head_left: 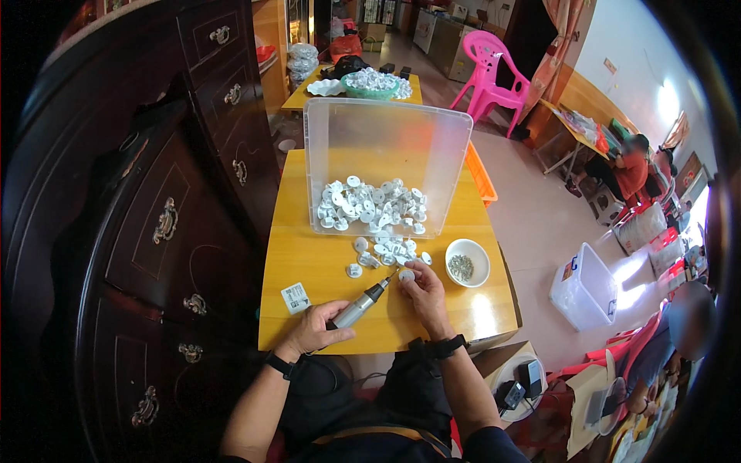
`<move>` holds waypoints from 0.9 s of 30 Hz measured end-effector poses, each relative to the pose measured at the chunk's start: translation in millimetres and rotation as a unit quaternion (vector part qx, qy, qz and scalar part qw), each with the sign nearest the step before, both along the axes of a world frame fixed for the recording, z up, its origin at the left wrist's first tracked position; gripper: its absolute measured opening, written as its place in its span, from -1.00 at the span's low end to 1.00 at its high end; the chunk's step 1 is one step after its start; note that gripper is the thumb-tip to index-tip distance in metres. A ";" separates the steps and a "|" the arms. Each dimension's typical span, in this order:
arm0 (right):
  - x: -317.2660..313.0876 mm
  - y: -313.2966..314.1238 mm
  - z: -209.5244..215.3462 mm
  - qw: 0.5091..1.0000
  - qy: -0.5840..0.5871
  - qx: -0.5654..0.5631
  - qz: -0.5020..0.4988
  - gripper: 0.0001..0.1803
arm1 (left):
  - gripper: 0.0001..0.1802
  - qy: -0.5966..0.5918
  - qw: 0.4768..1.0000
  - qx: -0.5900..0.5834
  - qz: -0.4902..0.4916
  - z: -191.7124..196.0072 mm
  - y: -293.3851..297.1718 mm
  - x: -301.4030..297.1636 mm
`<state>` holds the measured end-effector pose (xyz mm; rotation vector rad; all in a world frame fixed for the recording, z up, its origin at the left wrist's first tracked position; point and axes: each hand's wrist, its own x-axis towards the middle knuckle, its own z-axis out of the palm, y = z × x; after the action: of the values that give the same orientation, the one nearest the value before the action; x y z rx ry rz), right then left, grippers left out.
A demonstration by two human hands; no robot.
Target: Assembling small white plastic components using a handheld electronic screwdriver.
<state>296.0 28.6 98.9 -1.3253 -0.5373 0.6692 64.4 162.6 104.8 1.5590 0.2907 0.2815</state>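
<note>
My left hand [316, 330] is wrapped round a grey electric screwdriver [356, 308], its black nose and thin bit pointing up and right. In my right hand [427, 295], thumb and fingers pinch a small white round plastic part [406, 275] close to the bit's tip; whether the two touch I cannot tell. Just beyond my hands lies a loose group of white plastic parts [394, 248], spilling from a clear plastic bin [386, 139] tipped on its side with many more inside. Right of my right hand stands a white bowl [480, 253] of small metal screws [461, 268].
A printed card [295, 298] lies on the yellow table [289, 231] at left. Dark drawers [166, 224] line the left side. Behind, a green basket [370, 91] of white parts sits on another table. A pink chair [492, 73], a clear tub [584, 287] and several people are to the right.
</note>
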 end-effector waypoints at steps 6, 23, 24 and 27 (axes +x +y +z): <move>0.9 1.0 -6.4 1.000 0.011 -0.021 -0.008 -0.82 | -0.34 0.029 0.999 0.023 -0.009 5.5 -1.2 1.4; -5.8 2.3 -7.6 0.999 0.012 0.004 -0.031 -0.81 | -0.34 0.080 0.995 0.057 -0.033 12.2 1.8 3.6; -6.5 2.6 -6.9 0.999 0.015 0.009 -0.034 -0.81 | -0.34 0.079 0.995 0.057 -0.036 10.3 2.6 3.4; -5.8 2.1 -8.6 0.999 0.013 0.009 -0.035 -0.80 | -0.34 0.075 0.995 0.056 -0.040 8.8 2.8 3.8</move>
<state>290.1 30.8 90.3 -1.3104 -0.4732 0.6227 68.2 165.4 113.6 1.7020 0.3341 0.1193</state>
